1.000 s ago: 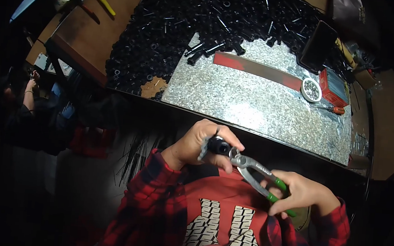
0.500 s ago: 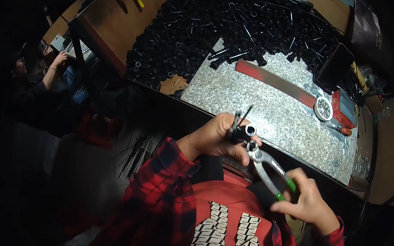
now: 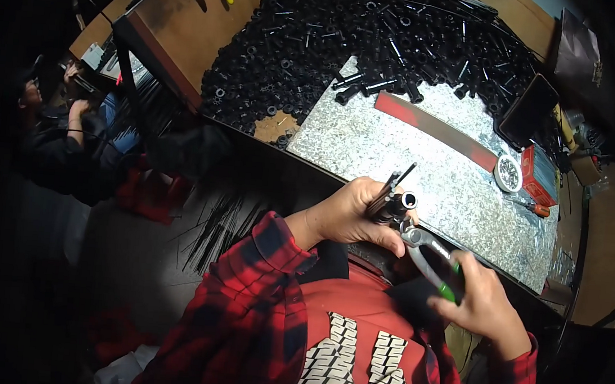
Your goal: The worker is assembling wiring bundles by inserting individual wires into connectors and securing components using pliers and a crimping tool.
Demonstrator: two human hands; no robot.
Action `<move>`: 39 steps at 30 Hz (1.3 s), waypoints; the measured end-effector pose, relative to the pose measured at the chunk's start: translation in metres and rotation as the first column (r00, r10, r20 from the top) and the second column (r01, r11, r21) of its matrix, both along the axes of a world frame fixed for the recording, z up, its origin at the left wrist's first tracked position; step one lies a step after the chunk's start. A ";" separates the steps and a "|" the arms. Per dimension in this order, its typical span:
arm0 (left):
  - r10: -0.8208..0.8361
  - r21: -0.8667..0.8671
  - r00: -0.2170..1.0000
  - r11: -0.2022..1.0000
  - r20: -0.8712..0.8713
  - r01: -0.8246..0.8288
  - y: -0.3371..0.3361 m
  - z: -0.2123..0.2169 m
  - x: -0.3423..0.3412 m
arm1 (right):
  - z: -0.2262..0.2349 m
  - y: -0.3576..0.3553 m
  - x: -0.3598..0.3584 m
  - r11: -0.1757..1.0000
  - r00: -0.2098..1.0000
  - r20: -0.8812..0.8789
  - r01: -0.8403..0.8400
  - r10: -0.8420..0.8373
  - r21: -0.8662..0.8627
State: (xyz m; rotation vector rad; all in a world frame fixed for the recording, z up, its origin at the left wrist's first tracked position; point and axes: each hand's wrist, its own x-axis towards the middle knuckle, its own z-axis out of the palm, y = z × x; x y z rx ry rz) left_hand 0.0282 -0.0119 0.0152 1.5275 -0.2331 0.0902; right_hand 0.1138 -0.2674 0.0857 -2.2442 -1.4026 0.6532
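Note:
My left hand (image 3: 353, 213) is closed around a black tubular part (image 3: 409, 201) with a pale round open end, along with a few thin dark rods (image 3: 389, 187) that stick up past the fingers. My right hand (image 3: 488, 301) grips pincers (image 3: 426, 258) with grey metal arms and green handle sleeves. The pincers' head lies close against the lower side of the part, beside my left thumb. Whether the jaws bite on anything is hidden.
A speckled grey board (image 3: 369, 143) covers the table in front. Behind it is a big heap of black tubular parts (image 3: 296, 61). A red-brown flat bar (image 3: 435, 130), a white bowl (image 3: 507, 173), a red box (image 3: 540, 178) and a screwdriver (image 3: 537, 209) lie rightward. A person (image 3: 75, 119) works at far left.
My left hand has shifted slightly right with the tubular part, and more rod ends show. The pincers have turned a little, with my right hand staying on their handles.

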 end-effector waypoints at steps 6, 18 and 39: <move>0.054 -0.094 0.997 0.994 0.051 -0.049 -0.007 -0.011 -0.001 | -0.006 0.005 0.003 1.000 0.995 0.103 0.004 -0.006 0.015; 0.191 -0.328 0.980 0.924 -0.054 -0.198 -0.012 -0.025 -0.013 | -0.042 0.032 -0.004 0.990 0.966 -0.238 0.124 -0.104 0.071; 0.376 -0.159 0.924 0.918 0.065 -0.363 -0.010 -0.041 -0.013 | -0.022 0.024 0.107 0.857 0.765 0.408 0.361 -0.498 0.369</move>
